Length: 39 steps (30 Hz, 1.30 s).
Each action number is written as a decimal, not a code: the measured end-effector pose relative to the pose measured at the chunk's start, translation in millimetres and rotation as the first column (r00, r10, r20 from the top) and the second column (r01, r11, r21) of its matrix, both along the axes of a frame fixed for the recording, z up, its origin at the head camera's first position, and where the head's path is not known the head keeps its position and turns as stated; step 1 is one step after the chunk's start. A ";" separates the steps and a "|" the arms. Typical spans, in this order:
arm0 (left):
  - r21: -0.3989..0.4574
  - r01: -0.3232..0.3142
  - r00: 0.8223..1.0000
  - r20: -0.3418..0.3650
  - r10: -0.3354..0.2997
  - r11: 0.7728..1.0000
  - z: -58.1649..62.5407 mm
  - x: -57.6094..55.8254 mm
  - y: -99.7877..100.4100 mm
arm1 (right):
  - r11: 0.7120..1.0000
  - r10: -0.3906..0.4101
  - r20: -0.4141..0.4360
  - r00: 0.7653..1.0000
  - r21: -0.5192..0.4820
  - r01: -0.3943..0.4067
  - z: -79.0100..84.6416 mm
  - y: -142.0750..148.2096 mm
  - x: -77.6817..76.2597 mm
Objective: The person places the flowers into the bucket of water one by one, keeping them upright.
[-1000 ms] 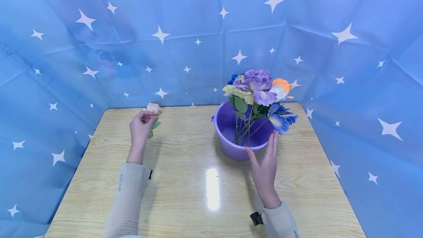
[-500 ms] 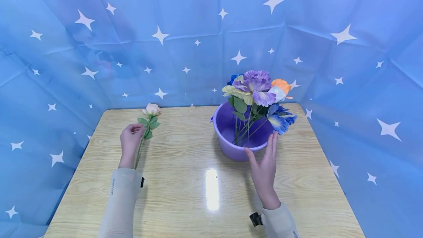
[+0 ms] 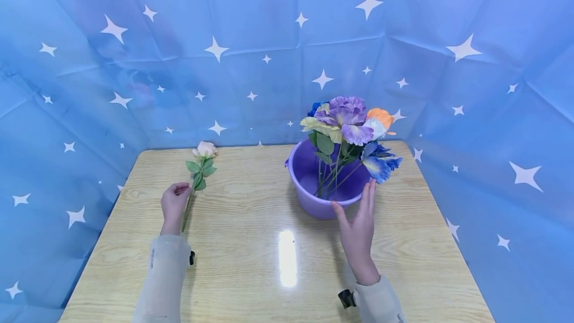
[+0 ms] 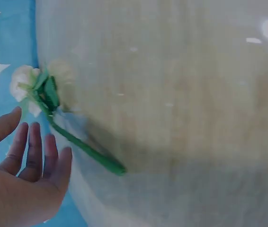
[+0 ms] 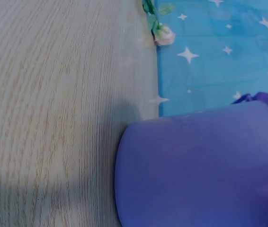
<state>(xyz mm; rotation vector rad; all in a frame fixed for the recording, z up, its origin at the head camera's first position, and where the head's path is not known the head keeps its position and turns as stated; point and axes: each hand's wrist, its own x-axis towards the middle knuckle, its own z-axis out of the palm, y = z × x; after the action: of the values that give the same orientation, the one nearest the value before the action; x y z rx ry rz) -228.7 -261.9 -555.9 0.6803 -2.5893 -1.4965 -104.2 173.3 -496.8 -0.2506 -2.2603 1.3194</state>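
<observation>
A pale pink rose (image 3: 206, 150) lies on the table at the left, its green stem (image 4: 84, 147) slanting toward the person. Beside this stem is my left hand (image 3: 175, 207), its fingers loosely bent. In the left wrist view, a gap shows between thumb and fingers, with nothing held there. On the right stands a purple bucket (image 3: 315, 207) holding several flowers: a purple bloom (image 3: 348, 113), a blue one (image 3: 379, 161), an orange one (image 3: 381, 117) and others. My right hand (image 3: 360, 236) rests against the bucket's near right rim, thumb and straight fingers spread.
The wooden table (image 3: 246, 253) reaches back to a blue star-patterned curtain (image 3: 251, 29), which also hangs along both sides. Between the rose and the bucket lies bare tabletop, with a bright light reflection (image 3: 287, 258) nearer the front.
My left hand has come away from the rose's bloom and moved down along the stem toward me, uncovering bloom and leaves. The right hand and bucket stay in place.
</observation>
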 end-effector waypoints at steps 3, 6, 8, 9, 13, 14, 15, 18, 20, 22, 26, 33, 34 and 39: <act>0.010 0.001 1.000 0.024 -0.002 1.000 -5.2 2.4 -1.7 | 1.000 0.001 0.003 1.000 -0.002 -0.001 0.4 -0.1 0.3; 0.010 0.006 0.998 0.059 -0.006 1.000 -8.5 3.4 -3.3 | 1.000 0.001 0.002 1.000 0.001 -0.001 0.9 0.0 0.6; -0.001 0.016 0.997 0.077 -0.016 1.000 -9.4 4.0 -3.8 | 1.000 0.001 -0.001 1.000 -0.001 -0.001 1.2 0.1 0.7; -0.003 0.020 0.996 0.086 -0.020 1.000 -10.3 4.0 -4.4 | 1.000 0.000 -0.001 1.000 -0.002 0.000 1.2 0.1 0.8; -0.036 0.035 0.995 0.096 -0.031 0.999 -11.9 4.8 -6.2 | 1.000 0.000 -0.002 1.000 -0.003 0.000 0.7 0.2 0.9; -0.044 0.038 0.994 0.101 -0.033 0.998 -12.2 5.0 -6.6 | 1.000 0.000 -0.003 1.000 -0.003 0.000 0.5 0.3 0.9; -0.053 0.041 0.994 0.104 -0.035 0.998 -12.5 5.1 -7.1 | 1.000 0.001 -0.003 1.000 -0.003 -0.001 0.2 0.3 0.8; -0.076 0.057 0.992 0.118 -0.048 0.996 -12.4 5.5 -8.0 | 1.000 0.002 -0.008 1.000 -0.005 -0.002 -0.4 0.5 0.9; -0.084 0.071 0.990 0.130 -0.059 0.994 -11.7 5.9 -8.2 | 1.000 0.003 -0.009 1.000 -0.004 -0.003 -0.6 0.6 1.0; -0.087 0.089 0.987 0.142 -0.076 0.992 -10.8 6.1 -8.3 | 1.000 0.003 -0.008 1.000 -0.004 -0.003 -0.4 0.5 1.2; -0.077 0.116 0.980 0.169 -0.102 0.990 -8.5 6.2 -8.1 | 1.000 0.001 -0.002 1.000 -0.002 -0.001 0.1 0.3 1.3; -0.009 0.131 0.974 0.188 -0.127 0.991 -1.6 5.4 -4.2 | 1.000 0.003 0.004 1.000 -0.002 -0.003 0.6 0.9 1.2; 0.003 0.130 0.974 0.187 -0.129 0.991 0.0 5.0 -3.1 | 1.000 0.003 0.007 1.000 -0.003 -0.003 0.6 1.0 1.2; 0.069 0.125 0.980 0.149 -0.134 0.990 10.6 1.8 3.2 | 1.000 0.007 0.012 1.000 -0.004 -0.007 1.0 0.9 1.1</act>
<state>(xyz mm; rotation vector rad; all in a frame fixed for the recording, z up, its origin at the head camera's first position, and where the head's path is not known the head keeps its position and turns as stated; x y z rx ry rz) -226.8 -258.7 -545.3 0.6697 -2.7616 -1.6247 -103.1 174.2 -495.8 -0.2529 -2.2710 1.3292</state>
